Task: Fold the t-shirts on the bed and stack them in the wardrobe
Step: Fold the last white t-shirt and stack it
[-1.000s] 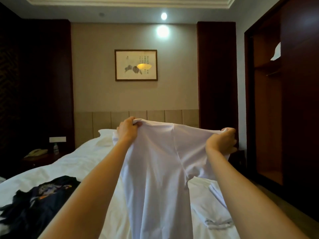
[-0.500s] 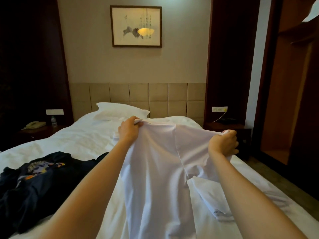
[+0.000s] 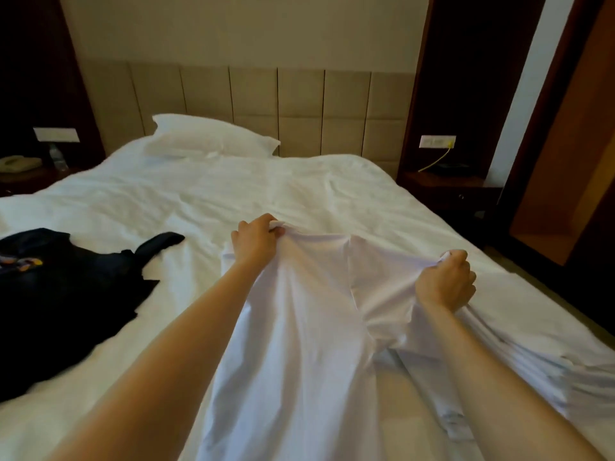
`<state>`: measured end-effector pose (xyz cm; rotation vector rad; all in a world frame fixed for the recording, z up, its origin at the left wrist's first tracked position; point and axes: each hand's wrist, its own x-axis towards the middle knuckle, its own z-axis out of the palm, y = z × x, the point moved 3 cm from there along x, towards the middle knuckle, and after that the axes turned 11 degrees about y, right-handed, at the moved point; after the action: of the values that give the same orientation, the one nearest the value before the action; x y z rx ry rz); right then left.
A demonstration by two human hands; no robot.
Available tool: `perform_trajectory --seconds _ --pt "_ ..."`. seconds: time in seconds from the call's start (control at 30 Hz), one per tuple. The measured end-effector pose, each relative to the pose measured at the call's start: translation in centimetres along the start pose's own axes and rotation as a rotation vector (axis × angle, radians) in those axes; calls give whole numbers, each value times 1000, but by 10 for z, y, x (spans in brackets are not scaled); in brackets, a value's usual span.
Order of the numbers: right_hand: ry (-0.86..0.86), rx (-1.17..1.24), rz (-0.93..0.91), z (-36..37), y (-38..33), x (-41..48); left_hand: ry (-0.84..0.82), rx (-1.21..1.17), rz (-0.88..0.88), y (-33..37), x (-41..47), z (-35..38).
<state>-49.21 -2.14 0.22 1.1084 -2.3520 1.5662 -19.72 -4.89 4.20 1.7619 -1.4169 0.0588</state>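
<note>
Bed, white sheet. Dark t-shirt crumpled far left, unfolded. Left hand fisted on white t-shirt top edge, right hand clenched on other corner, shirt stretched over bed. Risk: uneven lay-down, bunched hem, crooked fold. Wardrobe right.

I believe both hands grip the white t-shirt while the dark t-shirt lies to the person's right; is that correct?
Not quite: the head view shows the dark t-shirt on the person's left. The left hand and right hand do grip the white t-shirt.
</note>
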Motion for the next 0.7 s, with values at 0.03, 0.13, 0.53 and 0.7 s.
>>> perform_trajectory --seconds 0.03,0.13,0.53,0.7 --pt "-2 -17 -4 11 5 1 -8 17 0 -3 2 12" --pt "-3 -81 -43 44 16 7 -10 97 11 -14 12 50" --pt "-213 -556 -251 141 71 8 1 473 109 -79 -6 173" --pt "-228 -676 -362 140 64 7 -14 608 226 -82 -3 179"
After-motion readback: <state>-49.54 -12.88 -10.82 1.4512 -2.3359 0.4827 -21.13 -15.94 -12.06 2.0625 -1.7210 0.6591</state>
